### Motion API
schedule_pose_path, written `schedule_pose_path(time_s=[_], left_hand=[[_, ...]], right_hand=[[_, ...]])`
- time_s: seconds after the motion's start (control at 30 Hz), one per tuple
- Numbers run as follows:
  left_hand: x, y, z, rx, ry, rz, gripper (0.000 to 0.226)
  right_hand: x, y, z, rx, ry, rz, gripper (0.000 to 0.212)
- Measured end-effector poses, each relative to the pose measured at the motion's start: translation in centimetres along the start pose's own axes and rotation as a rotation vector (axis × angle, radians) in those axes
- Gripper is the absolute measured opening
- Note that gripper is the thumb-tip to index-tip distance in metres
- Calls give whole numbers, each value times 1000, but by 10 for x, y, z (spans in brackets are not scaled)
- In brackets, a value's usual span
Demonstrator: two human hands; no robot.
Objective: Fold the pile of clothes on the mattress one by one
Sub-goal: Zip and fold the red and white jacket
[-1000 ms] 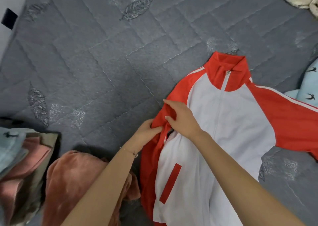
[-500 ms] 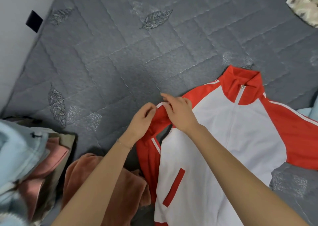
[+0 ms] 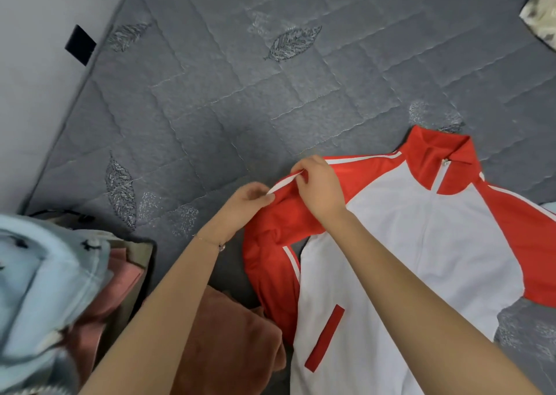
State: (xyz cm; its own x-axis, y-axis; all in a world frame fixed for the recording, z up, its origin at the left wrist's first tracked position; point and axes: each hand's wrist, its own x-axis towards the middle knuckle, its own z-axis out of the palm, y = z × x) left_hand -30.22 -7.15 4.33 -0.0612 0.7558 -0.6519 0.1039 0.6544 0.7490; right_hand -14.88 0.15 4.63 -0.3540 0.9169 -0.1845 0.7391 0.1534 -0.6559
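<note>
Folding barely begun: red-white jacket [image 3: 421, 259] laid front-up on mattress [image 3: 240, 93], sleeve [image 3: 270, 244] pinched at striped seam by curled fingers [image 3: 304, 169] of left hand [image 3: 246, 205] and right hand [image 3: 319, 184]. No fold made yet; heaped clothes [image 3: 54, 274] at left judged pending.

Wide bare mattress [image 3: 240, 108] left open beyond jacket [image 3: 421, 244] and to its left; free passage afforded there. Further left, room closed off by wall [image 3: 36, 93]. Near-left of jacket blocked by brown garment [image 3: 228, 349], just beside sleeve, and by blue garment [image 3: 45, 289] heaped further left. Patterned cloth [image 3: 541, 18] lodged far beyond jacket, rightward. Right of jacket taken up by its spread sleeve.
</note>
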Motion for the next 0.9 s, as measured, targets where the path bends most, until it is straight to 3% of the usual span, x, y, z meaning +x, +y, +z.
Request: schedule_pose_path(time_s=[0.13, 0.27, 0.43, 0.5, 0.57, 0.63, 0.8, 0.9], left_hand=[[0, -29, -13, -31, -116, -174, 15], [-5, -38, -17, 75, 6, 23, 23], [-6, -25, -26, 107, 75, 145, 26], [-8, -17, -33, 10, 27, 103, 13], [-8, -15, -43, -63, -11, 25, 25], [-9, -18, -55, 63, -11, -16, 34], [-12, -36, -85, 501, 78, -46, 19], [-18, -36, -97, 614, 229, 88, 13]], right_hand=[[-5, 12, 13, -20, -84, 60, 23], [-16, 6, 27, -343, -156, -123, 35], [-7, -24, 29, -84, -226, -177, 13], [-1, -31, 23, 66, -189, -140, 9], [1, -37, 18, 142, -132, -91, 9], [3, -38, 14, 154, -91, -49, 8], [6, -40, 14, 59, -16, 16, 10], [3, -51, 25, -153, -63, -100, 25]])
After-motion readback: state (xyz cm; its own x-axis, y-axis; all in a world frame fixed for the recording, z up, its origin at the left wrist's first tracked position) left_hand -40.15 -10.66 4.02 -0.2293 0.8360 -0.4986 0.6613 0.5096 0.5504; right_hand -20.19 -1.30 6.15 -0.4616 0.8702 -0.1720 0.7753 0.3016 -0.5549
